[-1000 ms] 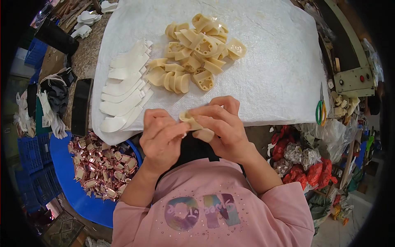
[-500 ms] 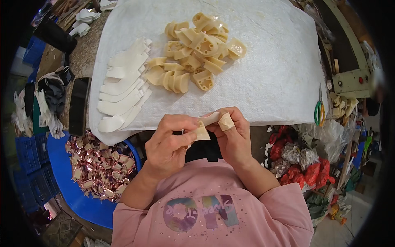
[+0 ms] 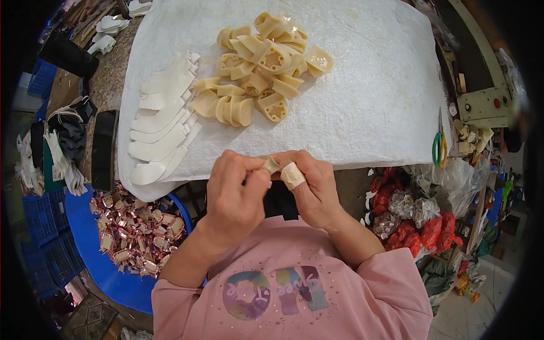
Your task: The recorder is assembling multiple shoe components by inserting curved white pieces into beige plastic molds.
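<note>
- Two bare hands meet, in the head view, at the near edge of the white sheet (image 3: 362, 113) spread over the table (image 3: 110, 79).
- Left hand (image 3: 235, 184): grip pinched on a small beige piece (image 3: 271, 165), mostly hidden by fingers, at the sheet's near edge.
- Right hand (image 3: 317, 187): fingers curled close to that piece, a pale wrap (image 3: 292, 175) around the thumb; cannot tell whether this grip is clamped or slack.
- Beige moulded pieces (image 3: 258, 65) lie heaped on the sheet's middle, toward its far side.
- White strips (image 3: 161, 122), overlapping in a row, lie along the sheet's left side.
- Scissors (image 3: 440, 148) with green and orange handles lie at the sheet's right edge.
- Black phone (image 3: 104, 150): just left of the sheet.
- Blue tub (image 3: 102, 272) of shiny pinkish parts (image 3: 139, 226): below the sheet's near left corner.
</note>
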A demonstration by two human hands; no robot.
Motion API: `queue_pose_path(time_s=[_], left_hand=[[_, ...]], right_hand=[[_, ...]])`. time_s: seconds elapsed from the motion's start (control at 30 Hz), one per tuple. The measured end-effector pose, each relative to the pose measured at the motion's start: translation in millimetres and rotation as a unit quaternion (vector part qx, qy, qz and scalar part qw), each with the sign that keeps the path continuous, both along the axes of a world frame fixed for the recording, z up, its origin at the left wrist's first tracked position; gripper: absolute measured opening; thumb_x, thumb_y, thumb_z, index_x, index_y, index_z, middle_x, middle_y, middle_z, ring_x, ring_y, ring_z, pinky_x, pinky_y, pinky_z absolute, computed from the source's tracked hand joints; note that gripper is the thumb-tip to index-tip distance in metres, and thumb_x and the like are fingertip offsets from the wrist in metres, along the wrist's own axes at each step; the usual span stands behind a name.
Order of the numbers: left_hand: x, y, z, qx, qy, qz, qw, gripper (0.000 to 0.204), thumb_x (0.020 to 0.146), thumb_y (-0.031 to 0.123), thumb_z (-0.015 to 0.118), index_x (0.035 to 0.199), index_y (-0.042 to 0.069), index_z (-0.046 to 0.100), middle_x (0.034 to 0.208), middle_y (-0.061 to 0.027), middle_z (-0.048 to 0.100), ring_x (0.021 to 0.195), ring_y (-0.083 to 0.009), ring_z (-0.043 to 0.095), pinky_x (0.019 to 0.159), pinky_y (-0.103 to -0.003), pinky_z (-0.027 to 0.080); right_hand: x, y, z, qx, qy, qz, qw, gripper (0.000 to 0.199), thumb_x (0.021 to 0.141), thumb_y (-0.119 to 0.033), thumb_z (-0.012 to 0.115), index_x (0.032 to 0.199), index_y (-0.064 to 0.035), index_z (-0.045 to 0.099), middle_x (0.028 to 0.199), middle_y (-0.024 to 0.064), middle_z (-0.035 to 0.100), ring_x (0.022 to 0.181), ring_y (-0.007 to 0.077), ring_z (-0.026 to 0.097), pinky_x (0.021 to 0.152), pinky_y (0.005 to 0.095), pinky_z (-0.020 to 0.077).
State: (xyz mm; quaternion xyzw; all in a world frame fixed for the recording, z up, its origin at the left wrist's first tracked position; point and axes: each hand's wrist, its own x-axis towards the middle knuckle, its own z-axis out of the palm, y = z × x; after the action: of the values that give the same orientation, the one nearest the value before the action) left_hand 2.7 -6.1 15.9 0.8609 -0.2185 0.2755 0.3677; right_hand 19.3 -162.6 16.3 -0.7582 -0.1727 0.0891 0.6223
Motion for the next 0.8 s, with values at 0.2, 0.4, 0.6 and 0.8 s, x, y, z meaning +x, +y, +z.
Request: queue_pose_path(time_s=[0.2,0.4,0.6,0.8], left_hand=[[-8,8,-10,-0.257,0.154,-0.065,0.952,0.017,0.076,-0.012,0.062,0.08,0.001,0.052,0.092,-0.0149,0.06,0.081,-0.0245,0.06,0.067,-0.031,0.049],[-9,6,-11,-0.244,0.114,-0.144,0.952,0.026,0.065,-0.019,0.061,0.076,0.0,0.049,0.09,-0.0145,0.061,0.082,-0.0244,0.061,0.065,-0.028,0.05],[-6,6,-10,-0.177,0.138,-0.094,0.97,0.018,0.078,-0.007,0.066,0.081,0.001,0.05,0.089,-0.0139,0.06,0.073,-0.0181,0.058,0.066,-0.026,0.048],[-7,-5,-6,-0.439,0.235,-0.051,0.866,0.014,0.085,0.003,0.065,0.095,-0.003,0.057,0.094,-0.0107,0.062,0.084,-0.0119,0.058,0.074,-0.024,0.049]], right_hand=[[27,-15,-1,0.146,0.201,0.066,0.966,0.023,0.089,-0.015,0.056,0.106,0.0013,0.059,0.094,0.0096,0.064,0.086,0.016,0.061,0.079,0.03,0.0486],[32,-17,4,0.156,0.256,0.157,0.941,0.034,0.081,-0.007,0.067,0.112,0.0014,0.056,0.092,0.0096,0.064,0.084,0.0125,0.06,0.073,0.027,0.0513],[31,-10,-3,0.093,0.224,0.139,0.96,0.033,0.083,-0.009,0.064,0.114,0.0,0.055,0.093,0.0092,0.064,0.082,0.0117,0.061,0.067,0.0253,0.051],[31,-4,-12,0.154,0.119,0.058,0.979,0.029,0.091,-0.015,0.056,0.117,-0.0032,0.055,0.096,0.0068,0.063,0.084,0.0118,0.057,0.074,0.0265,0.0464]])
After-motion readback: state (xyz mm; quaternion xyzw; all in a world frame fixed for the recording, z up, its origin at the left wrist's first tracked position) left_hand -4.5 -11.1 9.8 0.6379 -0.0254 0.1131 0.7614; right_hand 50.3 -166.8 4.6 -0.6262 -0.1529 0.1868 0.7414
